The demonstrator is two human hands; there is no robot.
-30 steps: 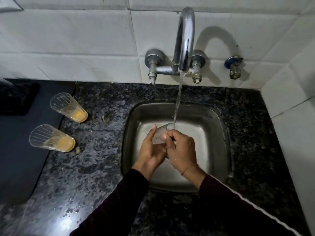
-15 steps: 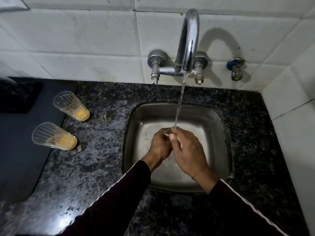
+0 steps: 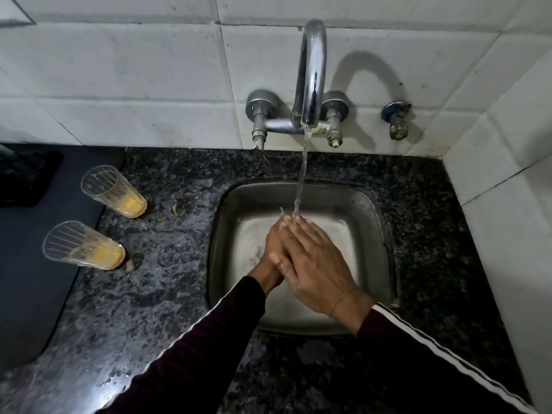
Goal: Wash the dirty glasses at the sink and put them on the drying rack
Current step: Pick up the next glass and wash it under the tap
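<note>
Over the steel sink (image 3: pixel 383 234) my two hands are pressed together under the running stream (image 3: pixel 301 174) from the tap (image 3: pixel 310 79). My right hand (image 3: pixel 313 264) lies on top with its fingers straight, covering most of my left hand (image 3: pixel 270 252). No glass shows between them; whatever is under my right palm is hidden. Two ribbed glasses with yellow dregs stand on the granite counter to the left, one farther back (image 3: pixel 115 192) and one nearer (image 3: pixel 83 246).
A dark mat (image 3: pixel 30 279) covers the counter's left part, with a black object (image 3: pixel 24 177) at its back. A small wall valve (image 3: pixel 395 121) sits right of the tap. White tiled walls close the back and right sides.
The glass seen in my hands a second ago is no longer visible. My right hand has slid over my left, and both moved slightly toward the stream.
</note>
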